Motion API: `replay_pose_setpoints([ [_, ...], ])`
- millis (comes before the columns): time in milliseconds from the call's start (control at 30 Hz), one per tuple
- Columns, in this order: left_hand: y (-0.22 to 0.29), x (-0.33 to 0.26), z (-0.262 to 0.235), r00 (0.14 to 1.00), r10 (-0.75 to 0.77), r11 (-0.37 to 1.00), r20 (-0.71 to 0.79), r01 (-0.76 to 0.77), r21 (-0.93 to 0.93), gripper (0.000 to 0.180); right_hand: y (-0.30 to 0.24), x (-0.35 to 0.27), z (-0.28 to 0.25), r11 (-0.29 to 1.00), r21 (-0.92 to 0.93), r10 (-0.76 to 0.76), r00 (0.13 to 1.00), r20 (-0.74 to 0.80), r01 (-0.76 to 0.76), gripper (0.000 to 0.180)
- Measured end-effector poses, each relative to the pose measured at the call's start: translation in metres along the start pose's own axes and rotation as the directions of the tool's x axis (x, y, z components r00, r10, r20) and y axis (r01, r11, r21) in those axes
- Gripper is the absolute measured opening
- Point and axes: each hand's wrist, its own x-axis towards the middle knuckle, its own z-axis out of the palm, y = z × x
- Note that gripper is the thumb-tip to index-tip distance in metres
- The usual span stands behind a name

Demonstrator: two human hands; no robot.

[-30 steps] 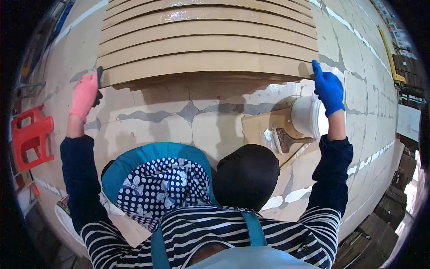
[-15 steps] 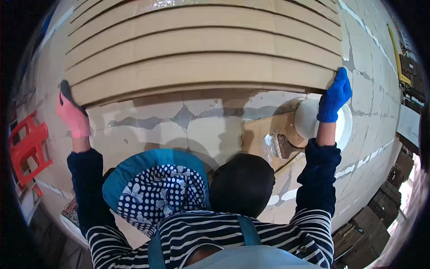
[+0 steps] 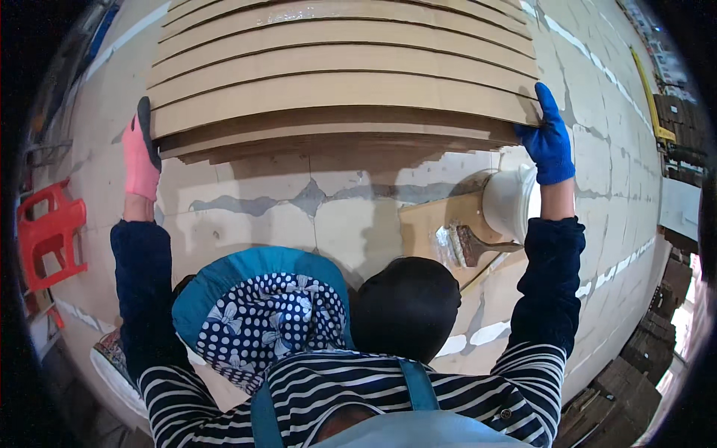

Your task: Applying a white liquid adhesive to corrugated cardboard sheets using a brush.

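Note:
A fanned stack of brown cardboard sheets [image 3: 343, 93] spreads ahead of me, each sheet overlapping the one beyond it in steps. A wet-looking shine lies on one of the far strips. My left hand [image 3: 140, 153], in a pink glove with a dark palm, is closed on the near left corner. At the near right corner, my right hand [image 3: 551, 145], in a blue glove, grips the sheets' edge. Under the top near edge, several more layers show, slightly uneven. The fingers beneath the cardboard are hidden.
Right of my knees, a wide brush [image 3: 478, 246] with pale wet bristles lies on a cardboard piece [image 3: 420, 224], beside a white bucket [image 3: 506, 201]. A red plastic stool [image 3: 52, 233] stands at left. Dark stacked boards [image 3: 620, 388] line the right side.
The cardboard looks smaller and lower now, and layers beneath its near edge have come into view. Both hands have moved slightly with it, still at the corners. More of the bucket shows.

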Motion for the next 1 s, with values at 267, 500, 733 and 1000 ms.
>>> replay_pose_setpoints([
  [267, 0.017, 0.015, 0.001, 0.960, -0.213, 0.905, -0.180, 0.124, -0.408, 0.035, 0.001, 0.000, -0.004, 0.310, -0.780, -0.574, 0.761, 0.303, 0.544, 0.029],
  [500, -0.012, 0.010, 0.038, 0.897, -0.379, 0.872, -0.229, 0.429, 0.236, 0.035, 0.042, 0.020, 0.013, 0.762, -0.628, -0.328, 0.930, -0.166, 0.157, 0.025],
  [733, 0.031, 0.022, 0.040, 0.722, -0.675, 0.642, -0.150, 0.475, -0.602, 0.033, 0.042, 0.011, 0.012, 0.804, -0.563, -0.346, 0.920, -0.185, 0.190, 0.028],
  [1000, -0.005, 0.045, 0.001, 0.918, -0.394, 0.910, 0.034, 0.385, 0.154, 0.038, 0.001, 0.029, -0.016, 0.153, -0.986, -0.329, 0.944, 0.012, 0.066, 0.053],
])
